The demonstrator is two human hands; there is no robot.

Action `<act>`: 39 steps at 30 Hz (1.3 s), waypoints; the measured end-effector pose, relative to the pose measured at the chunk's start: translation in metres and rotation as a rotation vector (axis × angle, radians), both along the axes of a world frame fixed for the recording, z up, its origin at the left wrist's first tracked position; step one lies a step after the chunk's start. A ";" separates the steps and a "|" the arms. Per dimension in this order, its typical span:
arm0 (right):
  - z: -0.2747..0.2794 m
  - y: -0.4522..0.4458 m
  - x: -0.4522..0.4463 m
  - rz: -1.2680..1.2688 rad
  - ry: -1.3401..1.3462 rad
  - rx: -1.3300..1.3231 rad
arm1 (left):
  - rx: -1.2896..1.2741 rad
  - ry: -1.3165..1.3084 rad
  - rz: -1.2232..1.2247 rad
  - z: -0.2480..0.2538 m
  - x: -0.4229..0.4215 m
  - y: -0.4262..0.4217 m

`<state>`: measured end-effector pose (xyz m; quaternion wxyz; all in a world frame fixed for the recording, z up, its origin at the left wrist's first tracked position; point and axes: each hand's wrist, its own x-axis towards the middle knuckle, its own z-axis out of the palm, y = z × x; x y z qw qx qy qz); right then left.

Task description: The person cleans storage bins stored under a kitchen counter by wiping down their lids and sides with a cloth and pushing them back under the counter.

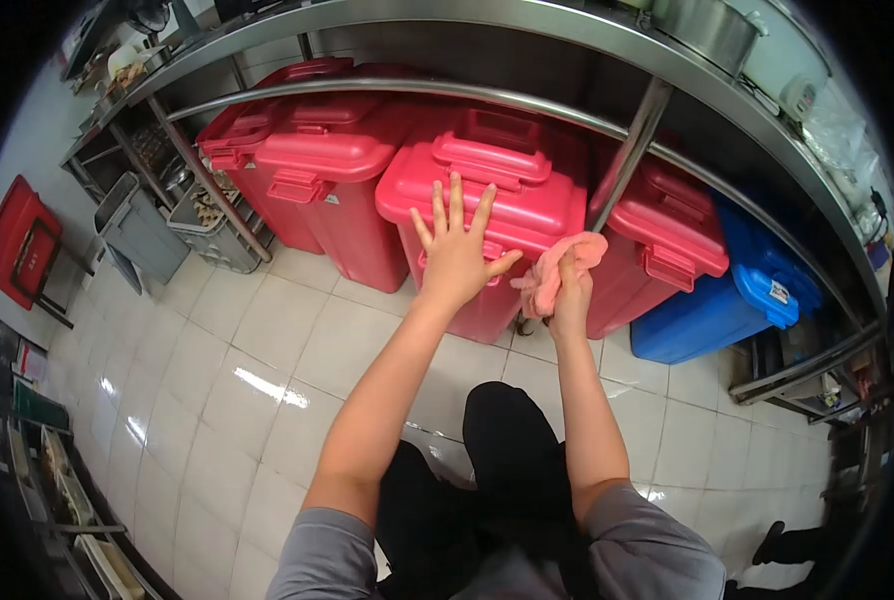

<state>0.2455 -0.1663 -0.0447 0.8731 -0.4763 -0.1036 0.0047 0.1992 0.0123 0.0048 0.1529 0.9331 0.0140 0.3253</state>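
My left hand (456,260) is spread wide, palm down, over the front of the middle red bin (557,205); whether it touches the lid I cannot tell. Nothing is in it. Gripped in my right hand (571,295) is a bunched pink cloth (552,275), in front of that bin's right front corner. The bin's lid is closed, with a raised handle on top. To its left is another closed red bin (337,150), and to its right a further red bin (667,225).
A steel table (527,25) with a lower rail and legs spans the bins. A blue bin (702,310) stands at the right. Grey bins (147,235) and a red chair (24,235) are at the left. Another person's dark shoe (769,543) shows at lower right.
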 end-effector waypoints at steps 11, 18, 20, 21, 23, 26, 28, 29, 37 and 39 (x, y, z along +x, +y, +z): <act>0.030 0.037 -0.008 -0.665 -0.683 -0.781 | -0.021 0.028 0.040 -0.003 0.079 -0.003; 0.090 0.086 0.089 -0.855 -0.730 -1.009 | 0.016 0.042 0.065 -0.004 0.095 0.000; 0.083 0.095 0.109 -0.898 -0.742 -1.108 | 0.001 0.051 0.044 -0.002 0.099 0.003; 0.083 0.099 0.114 -0.923 -0.798 -1.150 | -0.008 0.035 0.051 -0.002 0.101 0.004; 0.080 0.102 0.123 -0.859 -0.735 -1.279 | -0.029 0.019 0.030 -0.003 0.108 0.008; 0.090 0.106 0.129 -0.698 -0.484 -1.449 | -0.035 0.003 0.030 -0.004 0.123 0.011; 0.083 0.110 0.142 -0.866 -0.665 -1.385 | -0.040 0.010 0.039 -0.003 0.129 0.013; 0.076 0.111 0.153 -0.955 -0.747 -1.322 | -0.069 -0.005 0.007 -0.002 0.131 0.013; 0.086 0.116 0.163 -1.008 -0.981 -1.145 | -0.917 -0.456 -0.102 -0.018 0.097 0.082; 0.088 0.132 0.153 -0.880 -0.926 -1.220 | -1.424 -0.563 0.216 -0.045 0.078 0.133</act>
